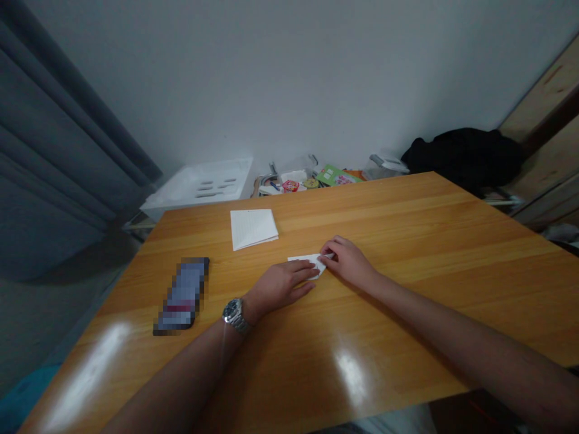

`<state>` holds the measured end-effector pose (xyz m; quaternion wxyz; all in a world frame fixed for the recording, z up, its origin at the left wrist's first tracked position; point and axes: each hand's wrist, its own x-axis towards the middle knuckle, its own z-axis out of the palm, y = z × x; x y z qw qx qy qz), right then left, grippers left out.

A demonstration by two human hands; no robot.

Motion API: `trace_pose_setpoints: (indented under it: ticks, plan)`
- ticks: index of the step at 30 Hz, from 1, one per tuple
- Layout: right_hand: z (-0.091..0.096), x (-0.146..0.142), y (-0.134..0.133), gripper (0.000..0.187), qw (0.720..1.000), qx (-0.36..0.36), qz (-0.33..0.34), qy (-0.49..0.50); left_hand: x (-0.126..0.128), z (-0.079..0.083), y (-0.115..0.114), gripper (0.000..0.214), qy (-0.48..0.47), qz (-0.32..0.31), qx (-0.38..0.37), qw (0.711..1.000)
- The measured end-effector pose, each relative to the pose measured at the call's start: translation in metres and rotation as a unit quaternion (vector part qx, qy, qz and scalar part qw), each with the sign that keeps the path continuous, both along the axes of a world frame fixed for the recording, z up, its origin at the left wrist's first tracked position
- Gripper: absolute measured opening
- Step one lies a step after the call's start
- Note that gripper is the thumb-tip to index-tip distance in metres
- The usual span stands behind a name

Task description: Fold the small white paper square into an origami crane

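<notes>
A small folded piece of white paper (312, 258) lies on the wooden table between my hands. My left hand (289, 283), with a metal watch (233, 311) on its wrist, rests over the paper's near left part, its fingers stretched out flat. At the right end of the paper, my right hand (344, 258) pinches a corner between thumb and fingers. Part of the paper is hidden under my left fingers. Farther back and to the left sits a stack of white lined paper (254, 228), apart from both hands.
A blurred-out phone (183, 295) lies left on the wooden table (407, 223). Past the far edge are a white plastic tray (203, 178), a green packet or booklet (337, 175), small items and a black cloth heap (461, 157). A grey curtain (58, 132) hangs at left.
</notes>
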<state>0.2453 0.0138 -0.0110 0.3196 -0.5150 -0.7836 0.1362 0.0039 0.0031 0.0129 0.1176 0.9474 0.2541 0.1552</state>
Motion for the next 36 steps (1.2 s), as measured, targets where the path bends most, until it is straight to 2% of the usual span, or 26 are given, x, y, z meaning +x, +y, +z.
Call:
trace_pose_setpoints:
  ticks: [11,21,36]
  plan:
    - [0.001,-0.005,0.002,0.008,1.0,0.007,0.005,-0.02,-0.001,-0.002,0.0,0.037,0.017,0.007,0.006,1.0]
    - [-0.007,-0.009,0.003,0.008,0.999,0.029,-0.021,-0.035,-0.002,-0.003,0.0,0.037,0.016,0.004,0.017,1.0]
    - [-0.004,-0.012,0.0,0.011,0.998,0.036,-0.041,-0.039,0.0,0.001,-0.001,0.039,0.038,0.008,0.015,0.999]
